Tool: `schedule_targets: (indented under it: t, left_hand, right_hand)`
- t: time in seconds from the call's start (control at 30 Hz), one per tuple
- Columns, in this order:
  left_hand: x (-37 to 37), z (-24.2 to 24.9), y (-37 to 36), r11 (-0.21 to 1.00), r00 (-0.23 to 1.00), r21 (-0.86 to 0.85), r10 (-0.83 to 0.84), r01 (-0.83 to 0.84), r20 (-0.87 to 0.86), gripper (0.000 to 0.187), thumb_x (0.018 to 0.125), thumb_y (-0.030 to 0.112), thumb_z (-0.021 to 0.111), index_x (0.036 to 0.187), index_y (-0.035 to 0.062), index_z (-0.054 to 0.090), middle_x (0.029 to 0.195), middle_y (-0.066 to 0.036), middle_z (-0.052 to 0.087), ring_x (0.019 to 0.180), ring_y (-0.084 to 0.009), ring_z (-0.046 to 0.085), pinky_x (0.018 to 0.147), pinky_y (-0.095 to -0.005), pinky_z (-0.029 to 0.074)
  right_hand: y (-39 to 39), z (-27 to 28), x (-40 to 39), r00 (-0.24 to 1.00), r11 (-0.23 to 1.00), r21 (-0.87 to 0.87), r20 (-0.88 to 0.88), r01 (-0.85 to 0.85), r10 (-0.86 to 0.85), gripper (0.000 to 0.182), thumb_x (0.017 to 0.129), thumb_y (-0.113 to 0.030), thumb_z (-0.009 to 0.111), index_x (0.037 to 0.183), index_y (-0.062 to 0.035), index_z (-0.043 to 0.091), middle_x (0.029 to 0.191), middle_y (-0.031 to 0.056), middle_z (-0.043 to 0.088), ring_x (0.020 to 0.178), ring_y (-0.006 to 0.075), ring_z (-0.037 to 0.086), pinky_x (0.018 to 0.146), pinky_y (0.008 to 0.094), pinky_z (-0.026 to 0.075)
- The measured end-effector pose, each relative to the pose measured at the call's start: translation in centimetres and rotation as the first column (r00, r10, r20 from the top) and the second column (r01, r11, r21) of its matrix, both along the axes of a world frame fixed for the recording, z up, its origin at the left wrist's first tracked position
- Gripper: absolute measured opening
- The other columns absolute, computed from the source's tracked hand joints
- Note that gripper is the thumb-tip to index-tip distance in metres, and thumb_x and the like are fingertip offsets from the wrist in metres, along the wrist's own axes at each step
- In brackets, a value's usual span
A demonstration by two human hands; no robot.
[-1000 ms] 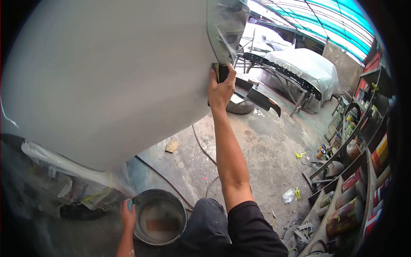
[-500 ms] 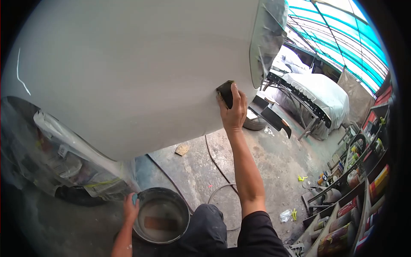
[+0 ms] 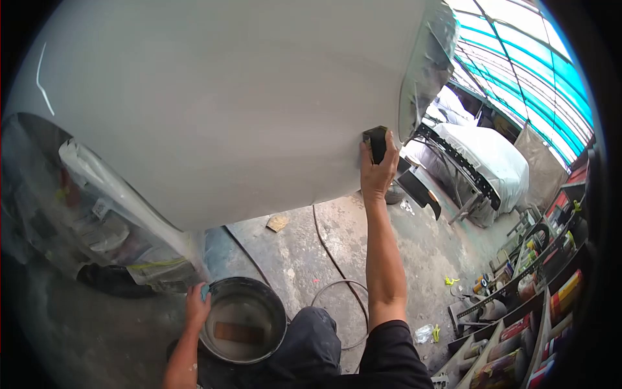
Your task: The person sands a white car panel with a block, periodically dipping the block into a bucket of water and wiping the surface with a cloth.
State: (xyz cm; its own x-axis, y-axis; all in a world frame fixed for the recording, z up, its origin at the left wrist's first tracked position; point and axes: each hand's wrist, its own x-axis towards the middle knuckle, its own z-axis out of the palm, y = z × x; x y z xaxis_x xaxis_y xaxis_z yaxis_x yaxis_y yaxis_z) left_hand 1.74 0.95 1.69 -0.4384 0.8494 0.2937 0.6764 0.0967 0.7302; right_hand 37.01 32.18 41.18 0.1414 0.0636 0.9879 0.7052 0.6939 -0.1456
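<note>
right arm (image 3: 387,259) outstretched, right hand (image 3: 380,167) clasped, left hand (image 3: 197,306) low, curled

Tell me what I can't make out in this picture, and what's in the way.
All in the head view:
- Dark block: underside hidden against the grey panel.
- Blue item: mostly covered by the left hand.
- Grey panel: top cut off by the upper edge.
- Whatever lies under the white cover: hidden by that cover.
- Cans: labels too small and blurred.
</note>
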Motion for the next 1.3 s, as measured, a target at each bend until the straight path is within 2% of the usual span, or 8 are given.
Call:
schedule_targets:
  t: [0.1, 0.2, 0.37, 0.43, 0.67, 1.0, 1.13, 1.3]
  left_hand:
    - [0.2, -0.1, -0.1, 0.999, 0.999, -0.039, 0.03, -0.03, 0.02, 0.044, 0.089, 0.013, 0.075, 0.131, 0.01, 0.062, 0.12, -0.025, 0.061, 0.109, -0.0498, 0.062, 0.092, -0.0542, 0.053]
    - [0.3, -0.7, 0.2, 0.998, 0.999, -0.034, 0.045, -0.045, 0.0, 0.044, 0.089, 0.014, 0.075, 0.13, 0.0111, 0.062, 0.12, -0.025, 0.061, 0.108, -0.0499, 0.062, 0.092, -0.0543, 0.053]
    - [0.3, -1.5, 0.3, 0.998, 0.998, 0.011, 0.058, -0.058, 0.007, 0.043, 0.088, 0.014, 0.076, 0.128, 0.0107, 0.062, 0.119, -0.025, 0.061, 0.109, -0.0498, 0.061, 0.093, -0.0542, 0.052]
    - [0.2, -1.6, 0.2, 0.998, 0.998, 0.008, 0.06, -0.06, 0.017, 0.043, 0.087, 0.014, 0.076, 0.128, 0.0105, 0.062, 0.118, -0.025, 0.061, 0.108, -0.0499, 0.061, 0.093, -0.0544, 0.052]
    - [0.0, -2.0, 0.5, 0.998, 0.999, 0.042, 0.045, -0.045, 0.012, 0.042, 0.087, 0.013, 0.075, 0.127, 0.0099, 0.062, 0.116, -0.026, 0.061, 0.107, -0.0499, 0.06, 0.092, -0.0549, 0.052]
    - [0.5, -0.9, 0.0, 0.999, 0.999, -0.011, 0.048, -0.047, 0.011, 0.045, 0.086, 0.01, 0.076, 0.129, 0.009, 0.062, 0.119, -0.028, 0.06, 0.109, -0.051, 0.06, 0.093, -0.0557, 0.051]
    - [-0.1, -1.6, 0.6, 0.998, 0.998, -0.011, 0.055, -0.055, -0.016, 0.044, 0.086, 0.009, 0.076, 0.128, 0.0093, 0.063, 0.117, -0.026, 0.061, 0.108, -0.0502, 0.061, 0.093, -0.0552, 0.052]
    - [-0.4, -2.3, 0.5, 0.999, 0.999, 0.037, 0.029, -0.028, -0.026, 0.043, 0.086, 0.008, 0.075, 0.127, 0.0082, 0.063, 0.116, -0.024, 0.063, 0.107, -0.0496, 0.062, 0.092, -0.0548, 0.052]
  right_hand:
    - [-2.4, -0.4, -7.7, 0.979, 0.987, 0.143, 0.183, 0.066, -0.092, 0.054, 0.089, -0.022, 0.083, 0.137, -0.0093, 0.064, 0.116, 0.011, 0.07, 0.104, 0.0313, 0.068, 0.087, 0.0444, 0.057]
    - [-10.3, 0.3, -20.0, 0.776, 0.95, 0.233, 0.63, -0.206, 0.013, 0.049, 0.091, -0.022, 0.075, 0.139, -0.0202, 0.066, 0.108, 0.0074, 0.067, 0.098, 0.0249, 0.067, 0.079, 0.0404, 0.056]
    - [-9.5, 1.6, -16.8, 0.783, 0.952, 0.244, 0.622, -0.185, -0.007, 0.045, 0.091, -0.016, 0.074, 0.136, -0.0162, 0.067, 0.109, 0.0119, 0.066, 0.096, 0.0272, 0.067, 0.075, 0.0403, 0.056]
    - [-4.6, -1.7, -11.0, 0.886, 0.966, 0.228, 0.463, -0.119, 0.0, 0.086, 0.067, -0.023, 0.097, 0.145, -0.0163, 0.06, 0.113, 0.0152, 0.069, 0.097, 0.0331, 0.069, 0.079, 0.0463, 0.059]
    - [-10.9, 4.1, -20.3, 0.892, 0.983, 0.182, 0.441, 0.013, -0.094, 0.06, 0.087, -0.013, 0.074, 0.144, -0.0181, 0.056, 0.105, 0.0123, 0.064, 0.09, 0.0285, 0.066, 0.072, 0.0409, 0.052]
    - [-5.7, 0.2, -12.0, 0.883, 0.952, 0.295, 0.464, -0.085, -0.065, 0.074, 0.071, -0.015, 0.089, 0.139, -0.0161, 0.061, 0.108, 0.0121, 0.066, 0.09, 0.0334, 0.067, 0.077, 0.0471, 0.055]
    - [-11.8, 6.6, -22.5, 0.872, 0.974, 0.2, 0.49, -0.108, -0.004, 0.047, 0.095, -0.011, 0.063, 0.141, -0.0198, 0.058, 0.1, 0.0105, 0.063, 0.088, 0.0266, 0.064, 0.07, 0.0388, 0.051]
    - [-6.0, 3.0, -13.3, 0.849, 0.956, 0.285, 0.519, -0.069, -0.093, 0.069, 0.078, -0.015, 0.085, 0.142, -0.0186, 0.06, 0.11, 0.011, 0.064, 0.097, 0.0289, 0.066, 0.079, 0.0412, 0.055]
